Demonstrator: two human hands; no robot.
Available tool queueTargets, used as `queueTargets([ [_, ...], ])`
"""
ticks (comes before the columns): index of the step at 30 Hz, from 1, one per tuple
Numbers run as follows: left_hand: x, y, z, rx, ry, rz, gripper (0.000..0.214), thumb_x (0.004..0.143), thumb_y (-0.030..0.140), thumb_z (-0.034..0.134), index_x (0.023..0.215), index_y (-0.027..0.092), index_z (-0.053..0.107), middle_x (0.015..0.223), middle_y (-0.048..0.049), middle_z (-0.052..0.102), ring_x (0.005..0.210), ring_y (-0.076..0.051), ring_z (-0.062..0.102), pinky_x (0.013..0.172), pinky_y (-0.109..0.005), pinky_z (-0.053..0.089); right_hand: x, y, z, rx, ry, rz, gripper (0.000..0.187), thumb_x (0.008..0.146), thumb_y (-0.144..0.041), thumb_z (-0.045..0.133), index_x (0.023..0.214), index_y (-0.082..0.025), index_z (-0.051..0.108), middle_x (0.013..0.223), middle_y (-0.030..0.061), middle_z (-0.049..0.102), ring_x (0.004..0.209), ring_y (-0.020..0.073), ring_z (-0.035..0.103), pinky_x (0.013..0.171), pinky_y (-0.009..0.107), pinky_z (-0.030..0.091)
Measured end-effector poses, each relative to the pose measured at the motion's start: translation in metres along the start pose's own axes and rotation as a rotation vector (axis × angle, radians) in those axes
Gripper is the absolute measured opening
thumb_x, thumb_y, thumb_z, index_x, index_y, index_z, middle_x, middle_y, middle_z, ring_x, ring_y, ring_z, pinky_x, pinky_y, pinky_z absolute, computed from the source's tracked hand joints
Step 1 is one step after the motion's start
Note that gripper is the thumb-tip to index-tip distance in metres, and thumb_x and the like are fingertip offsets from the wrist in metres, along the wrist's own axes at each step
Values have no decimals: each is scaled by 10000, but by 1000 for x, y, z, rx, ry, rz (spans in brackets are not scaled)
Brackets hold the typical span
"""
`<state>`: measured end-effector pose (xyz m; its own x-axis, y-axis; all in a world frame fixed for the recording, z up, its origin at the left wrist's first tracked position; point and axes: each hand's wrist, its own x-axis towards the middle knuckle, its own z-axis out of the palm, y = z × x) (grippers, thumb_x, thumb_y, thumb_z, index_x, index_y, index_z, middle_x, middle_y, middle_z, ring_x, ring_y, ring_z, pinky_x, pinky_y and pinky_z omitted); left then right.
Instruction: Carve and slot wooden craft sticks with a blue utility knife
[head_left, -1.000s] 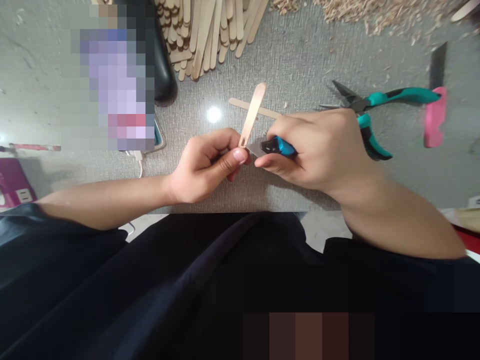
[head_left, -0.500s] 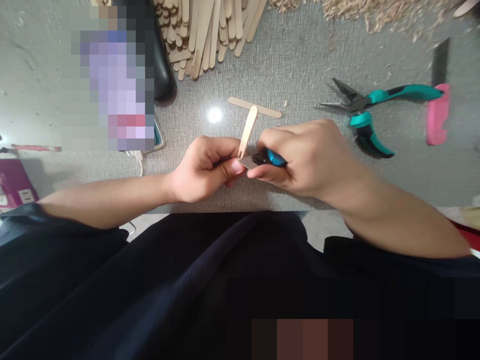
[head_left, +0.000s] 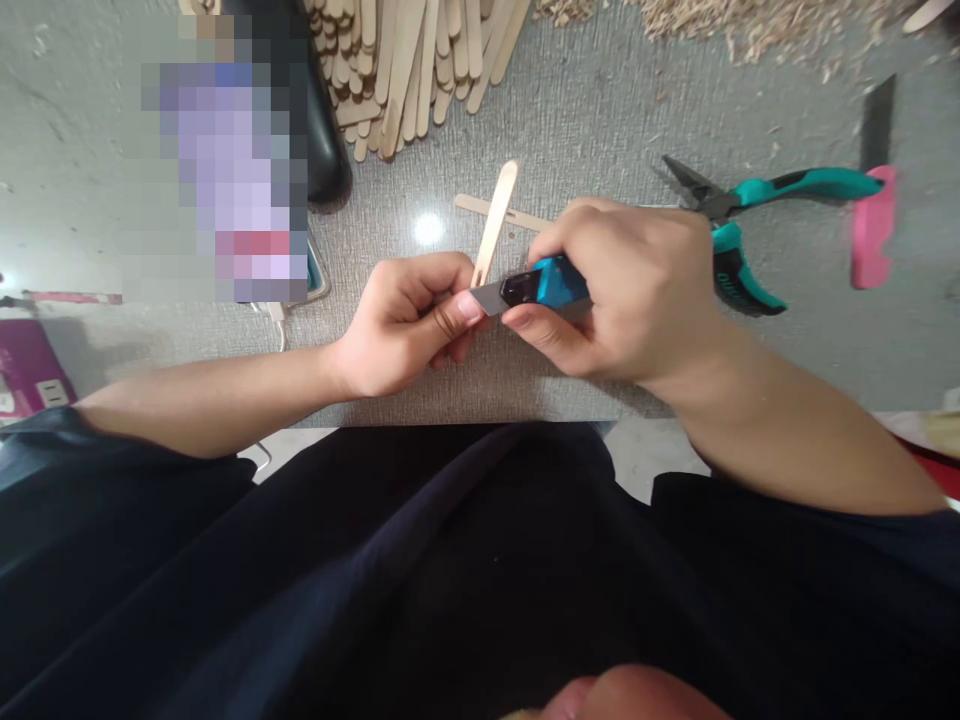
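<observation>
My left hand (head_left: 409,325) is closed round the lower end of a thin wooden stick (head_left: 495,218), which points up and away from me. My right hand (head_left: 630,290) grips a blue and black utility knife (head_left: 540,285). Its grey blade lies against the stick's base, right at my left thumb. Both hands meet above the grey table's (head_left: 585,120) near edge. A second flat stick (head_left: 472,205) lies on the table behind the held one, partly hidden by my right hand.
A pile of wooden sticks (head_left: 405,60) lies at the back. Wood shavings (head_left: 735,25) spread along the back right. Teal-handled pliers (head_left: 757,205) and a pink tool (head_left: 874,225) lie to the right. A black object (head_left: 326,140) stands at the left.
The stick dipped lower half a second ago and now stands taller again. My right hand has shifted slightly up and away with the knife, blade still at the stick's base.
</observation>
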<state>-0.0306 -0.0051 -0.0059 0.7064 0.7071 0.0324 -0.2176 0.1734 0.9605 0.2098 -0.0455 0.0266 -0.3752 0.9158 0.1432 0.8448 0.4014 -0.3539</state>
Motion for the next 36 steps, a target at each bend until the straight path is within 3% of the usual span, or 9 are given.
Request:
queueTargets([
  [4, -3, 0, -1, -24, -28, -27, 478, 996, 620, 889, 854, 212, 683, 576, 38, 641, 399, -64, 536, 347, -177, 387, 1, 4, -1, 25, 150, 20, 875, 1122, -900, 181, 1110, -208, 717, 934, 136, 760, 857, 294, 738, 749, 425, 487],
  [7, -3, 2, 1, -47, -17, -62, 493, 982, 648, 892, 866, 212, 693, 587, 31, 650, 414, -69, 548, 358, -190, 397, 0, 8, -3, 14, 95, 59, 893, 1100, -937, 185, 1140, -227, 726, 938, 135, 766, 874, 299, 739, 775, 435, 490],
  [13, -1, 6, 7, -36, 52, -74, 459, 1054, 624, 823, 879, 228, 671, 629, 24, 668, 468, -69, 547, 402, -220, 394, -1, 13, -3, -3, -64, -19, 864, 1130, -897, 219, 1155, -207, 737, 891, 114, 764, 798, 260, 707, 723, 414, 403],
  [19, -2, 6, 7, -12, 53, -83, 474, 1057, 662, 800, 902, 235, 664, 636, 22, 664, 468, -76, 525, 411, -244, 388, -1, 18, 0, -47, 6, -141, 832, 1173, -816, 218, 1119, -181, 753, 852, 73, 778, 710, 219, 684, 639, 388, 384],
  [26, -2, 8, 7, 1, 58, -92, 502, 1057, 690, 787, 895, 238, 638, 636, 29, 657, 464, -70, 511, 416, -249, 389, 0, 11, -8, -51, -143, -25, 938, 1140, -859, 112, 1229, -206, 779, 954, 124, 824, 825, 283, 739, 719, 437, 442],
  [36, 0, 7, 9, -19, 73, -94, 513, 1059, 687, 784, 867, 241, 619, 614, 37, 617, 459, -69, 495, 408, -250, 370, 1, 12, -6, -23, -81, 1, 984, 1127, -890, 101, 1157, -182, 783, 867, 122, 772, 771, 267, 720, 687, 437, 396],
])
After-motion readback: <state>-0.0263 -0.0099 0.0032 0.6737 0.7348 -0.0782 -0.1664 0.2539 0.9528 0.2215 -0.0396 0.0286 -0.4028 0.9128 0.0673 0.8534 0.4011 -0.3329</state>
